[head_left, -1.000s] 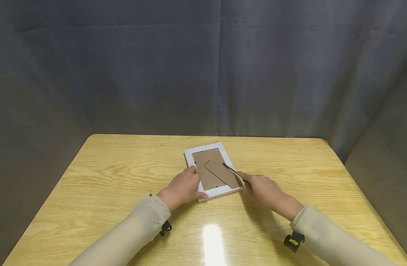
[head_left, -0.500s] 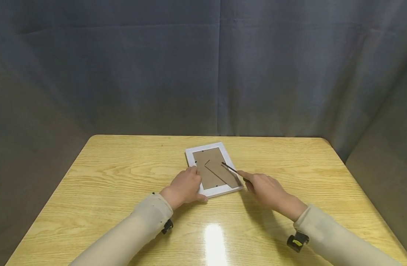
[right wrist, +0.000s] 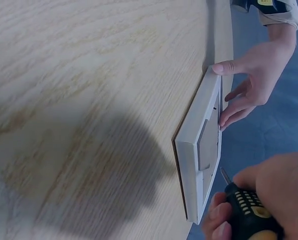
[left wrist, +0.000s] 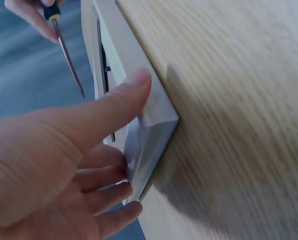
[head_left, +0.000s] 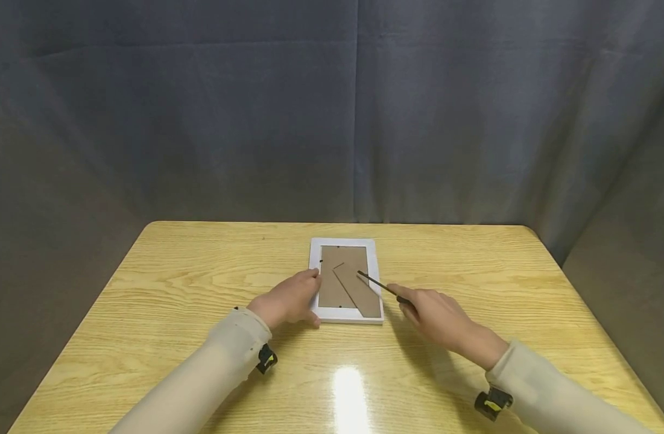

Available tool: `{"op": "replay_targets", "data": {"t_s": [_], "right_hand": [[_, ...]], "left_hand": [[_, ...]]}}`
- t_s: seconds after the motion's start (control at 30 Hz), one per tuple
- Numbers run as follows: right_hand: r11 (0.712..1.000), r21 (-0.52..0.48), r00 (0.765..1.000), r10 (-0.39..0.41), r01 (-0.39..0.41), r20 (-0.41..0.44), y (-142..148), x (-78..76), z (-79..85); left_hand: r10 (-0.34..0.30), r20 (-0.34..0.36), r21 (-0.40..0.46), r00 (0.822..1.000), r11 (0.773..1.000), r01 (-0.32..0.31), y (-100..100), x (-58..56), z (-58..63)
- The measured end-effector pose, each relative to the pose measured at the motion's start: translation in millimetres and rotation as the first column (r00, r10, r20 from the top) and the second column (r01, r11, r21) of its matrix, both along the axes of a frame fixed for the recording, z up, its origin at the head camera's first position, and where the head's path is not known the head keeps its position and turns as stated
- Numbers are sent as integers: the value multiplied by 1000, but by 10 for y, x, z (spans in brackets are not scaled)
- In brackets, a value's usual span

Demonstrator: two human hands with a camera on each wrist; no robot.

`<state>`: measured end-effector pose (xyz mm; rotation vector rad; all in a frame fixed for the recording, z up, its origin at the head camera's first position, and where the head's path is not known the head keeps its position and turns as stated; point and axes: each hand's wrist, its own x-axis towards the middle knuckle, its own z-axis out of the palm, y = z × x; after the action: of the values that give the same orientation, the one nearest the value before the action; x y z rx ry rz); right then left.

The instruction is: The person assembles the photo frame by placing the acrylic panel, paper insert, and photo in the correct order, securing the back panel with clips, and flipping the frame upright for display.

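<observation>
A white picture frame (head_left: 346, 314) lies on the table with its brown backing board (head_left: 332, 292) up. Small black tabs sit along the backing's edges, and a slanted stand leg (head_left: 361, 295) lies flat on it. My left hand (head_left: 288, 298) holds the frame's near left corner, thumb on the near side and fingers along the left side. My right hand (head_left: 442, 319) grips a screwdriver (right wrist: 248, 212) by its black and yellow handle. The screwdriver's shaft (head_left: 376, 283) points left over the backing's right part; whether the tip touches is unclear.
The wooden table (head_left: 201, 265) has rounded far corners. Behind it hangs a dark grey curtain (head_left: 256, 132), which also runs along both sides. A bright light reflection lies on the tabletop near me. A small black device is strapped at each wrist.
The frame has turned from slanted to nearly square with the table's far edge. My left hand has shifted slightly left with it. The screwdriver tip has moved a little left and nearer me.
</observation>
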<state>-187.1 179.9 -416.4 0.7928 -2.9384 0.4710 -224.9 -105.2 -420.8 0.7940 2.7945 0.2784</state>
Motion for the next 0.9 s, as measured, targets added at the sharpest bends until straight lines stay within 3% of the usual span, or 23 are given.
{"op": "replay_targets", "data": {"t_s": [0.2,0.5,0.9], "right_hand": [[1000,-14,1000,6,-6,-13,-16,3,-7],[1000,-7,998,19,-18,67,-27,51,-18],[999,-9,998,38,-38,58,-45,140,8]], "left_hand": [[28,38,43,999,999,-30,-14,-30,5],[39,-15,41,999,998,-39,-5,-47,-46],[46,-45,5,998,999,-46,7,-14,3]]}}
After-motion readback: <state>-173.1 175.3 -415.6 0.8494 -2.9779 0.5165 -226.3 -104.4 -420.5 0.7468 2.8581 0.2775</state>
